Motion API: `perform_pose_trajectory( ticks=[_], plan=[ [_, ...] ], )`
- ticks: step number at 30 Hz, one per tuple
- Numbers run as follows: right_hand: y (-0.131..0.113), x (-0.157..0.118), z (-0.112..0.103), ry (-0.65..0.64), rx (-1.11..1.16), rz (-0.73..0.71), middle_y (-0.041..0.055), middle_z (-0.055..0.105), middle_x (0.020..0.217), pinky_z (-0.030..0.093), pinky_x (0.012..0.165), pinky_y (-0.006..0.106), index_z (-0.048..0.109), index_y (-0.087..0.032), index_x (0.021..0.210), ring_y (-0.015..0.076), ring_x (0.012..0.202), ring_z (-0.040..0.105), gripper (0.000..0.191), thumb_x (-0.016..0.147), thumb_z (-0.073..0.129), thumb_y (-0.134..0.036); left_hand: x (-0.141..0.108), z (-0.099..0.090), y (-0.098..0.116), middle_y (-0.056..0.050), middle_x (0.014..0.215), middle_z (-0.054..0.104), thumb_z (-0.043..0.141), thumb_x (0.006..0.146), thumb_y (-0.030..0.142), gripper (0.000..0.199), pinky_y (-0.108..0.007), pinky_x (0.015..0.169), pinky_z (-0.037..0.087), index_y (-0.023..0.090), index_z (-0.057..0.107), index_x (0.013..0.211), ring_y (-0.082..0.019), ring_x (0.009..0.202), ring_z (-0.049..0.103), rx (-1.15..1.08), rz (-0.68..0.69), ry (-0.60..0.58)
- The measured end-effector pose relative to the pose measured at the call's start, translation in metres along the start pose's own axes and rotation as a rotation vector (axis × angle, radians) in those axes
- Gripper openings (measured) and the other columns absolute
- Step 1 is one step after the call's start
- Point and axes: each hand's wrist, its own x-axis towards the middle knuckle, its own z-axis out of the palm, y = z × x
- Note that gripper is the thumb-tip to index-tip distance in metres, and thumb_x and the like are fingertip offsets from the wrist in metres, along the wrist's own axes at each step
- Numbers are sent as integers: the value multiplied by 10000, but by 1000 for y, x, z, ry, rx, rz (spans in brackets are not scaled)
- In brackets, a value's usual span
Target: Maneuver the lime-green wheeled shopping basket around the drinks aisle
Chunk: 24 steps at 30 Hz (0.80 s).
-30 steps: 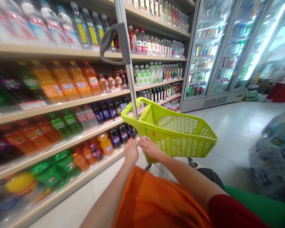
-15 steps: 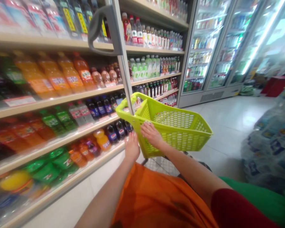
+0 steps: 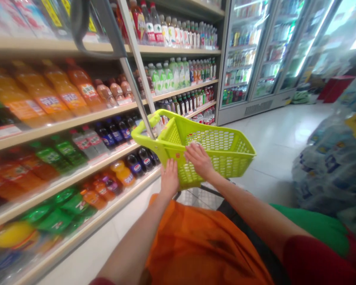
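Observation:
A lime-green shopping cart basket (image 3: 192, 136) with perforated sides stands in front of me. My left hand (image 3: 169, 179) lies against the lower near side of the basket, fingers extended and nothing seen in it. Farther right, my right hand (image 3: 199, 160) is at the basket's side near the rim, fingers bent over a small pale crumpled cloth (image 3: 186, 156), mostly hidden beneath them. A metal pole (image 3: 138, 99) with a grey loop handle (image 3: 120, 45) rises from the cart's handle end (image 3: 141, 132).
Shelves of bottled drinks (image 3: 56, 126) run along the left. Glass-door fridges (image 3: 243, 63) stand at the back. Shrink-wrapped bottle packs (image 3: 323, 166) are stacked on the right. A green-clothed part of a person (image 3: 311, 227) is close at lower right.
My right hand has shifted right along the basket's side. My left hand has come against the basket. The view has turned, so shelves, pole and cart appear farther left.

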Motion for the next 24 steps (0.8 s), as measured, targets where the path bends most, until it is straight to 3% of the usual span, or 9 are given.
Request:
perform_pose_trajectory(
  ticks=[3,7,11,19,24],
  plan=[
    [13,-8,2,-49,9,11,79,524,1292,271,1078,485,568,-169,1173,224,1327,280,368,875,367,-92,7,-4,16,-123,1479,223,296,823,109,548,-520,1088,191,82,305,1370,-242,1366,182,-1,51,-19],
    [10,-51,15,-143,22,-7,91,548,1263,320,1041,502,595,-154,1126,254,1294,342,344,848,409,-75,4,1,33,-117,1476,233,308,820,115,557,-523,1093,177,89,293,1376,-236,1368,177,-7,136,-37],
    [4,-83,16,-148,35,-22,95,586,1211,360,1012,501,621,-149,1065,258,1266,385,303,840,432,-75,0,9,45,-111,1471,250,303,812,96,566,-516,1096,179,94,291,1378,-234,1364,190,-9,196,-56],
    [42,-64,-26,41,-21,117,72,531,1285,286,1080,473,577,-180,1166,211,1341,245,391,860,363,-65,23,0,72,-109,1484,211,320,806,96,584,-514,1105,144,100,270,1387,-224,1375,148,-6,204,-61],
    [50,-93,-11,-26,-14,94,79,568,1241,308,1063,476,602,-171,1125,213,1327,280,386,844,371,-42,25,3,86,-114,1485,205,336,797,93,597,-520,1103,141,91,258,1388,-231,1375,144,5,264,-84]
  ],
)
